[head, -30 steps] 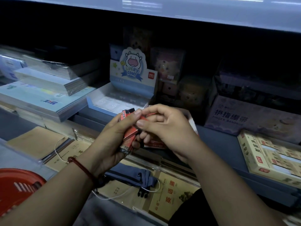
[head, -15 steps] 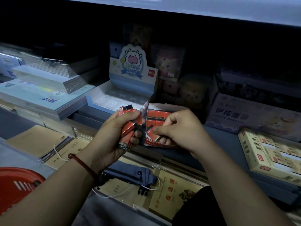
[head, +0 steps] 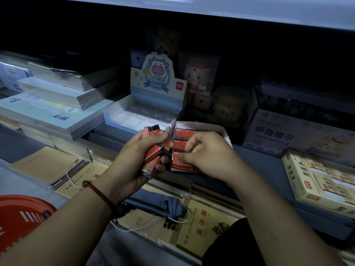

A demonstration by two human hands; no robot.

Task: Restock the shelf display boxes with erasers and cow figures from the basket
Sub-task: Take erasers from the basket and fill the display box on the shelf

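The erasers (head: 150, 156), red-sleeved, are grasped as a fanned bundle in the left grip (head: 132, 162). It probably keeps them as a ready supply just beside the eraser box (head: 219, 129) on the shelf (head: 265, 160). The right grip (head: 209, 154) curls over the box's packed rows, likely seating one; whether it pinches an eraser cannot be told. Counted: at least three erasers in hand, three rows visible in the box, one cow box (head: 142, 114) behind, and one red basket (head: 19, 217) at lower left.
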